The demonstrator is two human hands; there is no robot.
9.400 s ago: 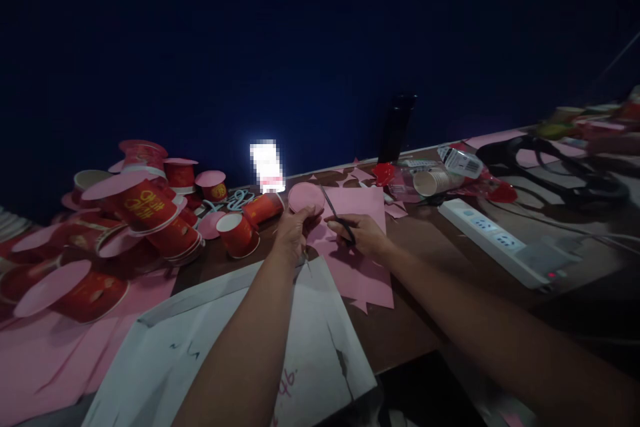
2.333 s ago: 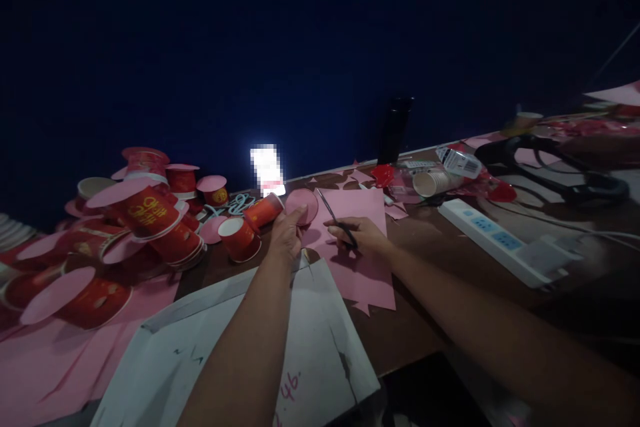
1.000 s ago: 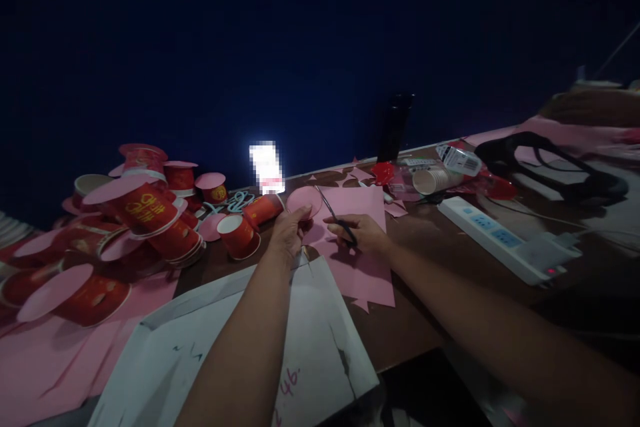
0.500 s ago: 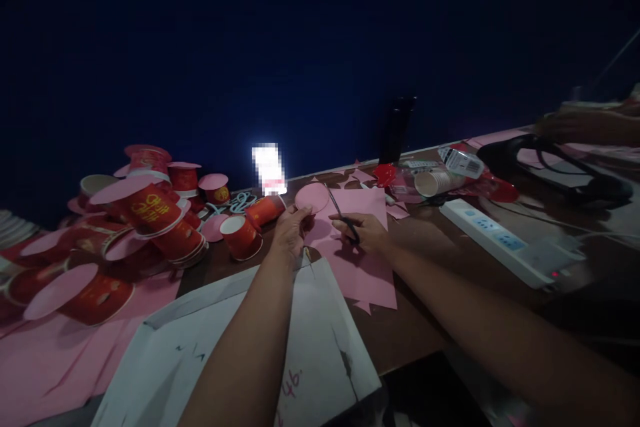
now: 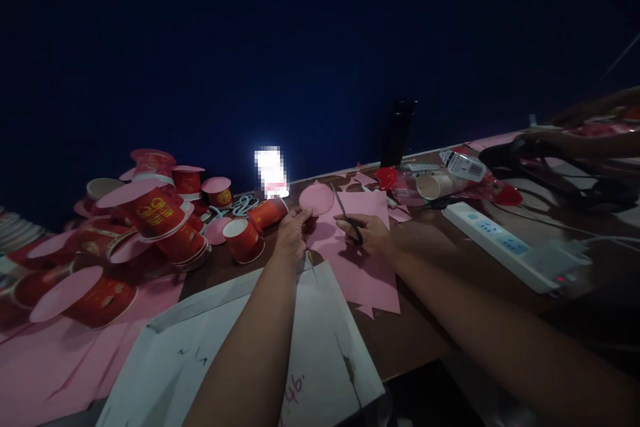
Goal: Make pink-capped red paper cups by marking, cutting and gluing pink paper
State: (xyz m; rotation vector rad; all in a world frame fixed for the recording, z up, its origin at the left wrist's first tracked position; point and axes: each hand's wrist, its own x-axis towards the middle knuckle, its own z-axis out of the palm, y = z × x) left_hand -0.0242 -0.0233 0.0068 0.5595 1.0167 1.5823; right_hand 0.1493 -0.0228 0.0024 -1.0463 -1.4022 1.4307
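Observation:
Between thumb and fingers, my left hand (image 5: 294, 232) pinches the lower edge of a round pink paper disc (image 5: 317, 197). My right hand (image 5: 369, 235) is closed around the dark handles of a pair of scissors (image 5: 345, 208), whose blades point up and away, just right of the disc. Below both hands lies a pink paper sheet (image 5: 367, 280) with cut edges. Left of my left hand, a red paper cup (image 5: 244, 241) stands upright, and another red cup (image 5: 267, 213) lies on its side behind it.
Red cups with pink discs (image 5: 160, 210) pile up at the left. A white envelope (image 5: 335, 340) lies under my left forearm. To the right are a power strip (image 5: 493, 240) and wrapped cups (image 5: 440, 183). A lit, blurred-out screen (image 5: 271, 170) glows behind. Another person's hand (image 5: 575, 143) is at far right.
The view has shifted slightly, moving everything a little right and down. Both hands keep their holds on the disc and scissors. The other person's hand at far right has moved.

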